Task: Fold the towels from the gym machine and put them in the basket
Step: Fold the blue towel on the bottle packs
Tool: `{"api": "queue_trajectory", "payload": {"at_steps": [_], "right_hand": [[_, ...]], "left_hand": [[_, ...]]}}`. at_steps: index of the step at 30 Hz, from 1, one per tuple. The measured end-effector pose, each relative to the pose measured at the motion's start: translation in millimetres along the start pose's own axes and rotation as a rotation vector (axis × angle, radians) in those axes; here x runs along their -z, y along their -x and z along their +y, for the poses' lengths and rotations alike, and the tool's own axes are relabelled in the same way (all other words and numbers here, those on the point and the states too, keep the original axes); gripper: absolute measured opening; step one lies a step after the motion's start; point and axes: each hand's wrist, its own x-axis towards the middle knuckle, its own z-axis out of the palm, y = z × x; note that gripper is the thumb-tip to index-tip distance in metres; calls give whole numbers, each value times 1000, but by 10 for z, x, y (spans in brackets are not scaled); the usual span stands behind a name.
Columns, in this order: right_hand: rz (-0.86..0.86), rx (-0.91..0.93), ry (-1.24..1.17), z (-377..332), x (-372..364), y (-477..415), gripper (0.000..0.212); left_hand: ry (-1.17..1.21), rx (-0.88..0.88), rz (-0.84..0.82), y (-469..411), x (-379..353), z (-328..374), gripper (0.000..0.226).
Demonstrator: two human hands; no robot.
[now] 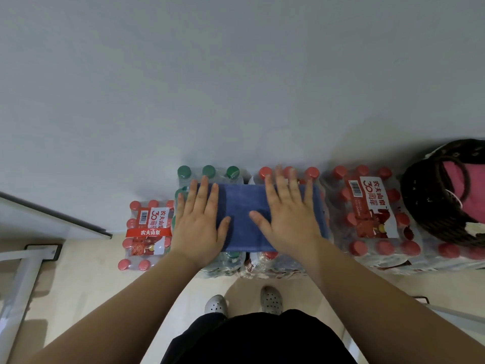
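Both hands, left (198,227) and right (287,222), lie flat with fingers spread on the folded blue terry towel (242,214), atop shrink-wrapped water bottle packs (367,214); dark woven basket (430,206) sits right.

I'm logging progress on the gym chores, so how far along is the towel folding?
Done: a pink towel already lies in the dark wicker basket. In hand: the blue towel lies folded on the water bottle packs, left hand and right hand pressing it flat, fingers straight. Left: moving it into the basket; whether more towels wait cannot be seen.
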Motion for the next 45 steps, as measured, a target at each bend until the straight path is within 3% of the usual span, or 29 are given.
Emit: {"api": "queue_trajectory", "payload": {"at_steps": [2,5,13,22,29,35,41,45], "right_hand": [[25,44,-14,-223,23,-25,91],[-28,1,17,-361,-92,-72,87],[-94,-40,71,-342,-274,-90,88],[-61,-27,-10,-306,-255,-69,93],[121,-117,-643,-105,-162,13,79],[239,-315,-889,307,4,339,71],[107,-354,-1323,721,27,479,61],[-14,-291,-1507,952,50,455,37]], "left_hand": [[30,75,40,59,34,-30,69],[40,187,-54,122,45,-101,69],[56,64,-117,136,52,-191,63],[504,41,-64,199,312,-182,68],[580,-32,-40,99,755,102,69],[484,-141,-91,-147,962,837,70],[356,-149,-223,-369,642,1607,80],[341,-147,-303,-393,370,1881,61]]}}
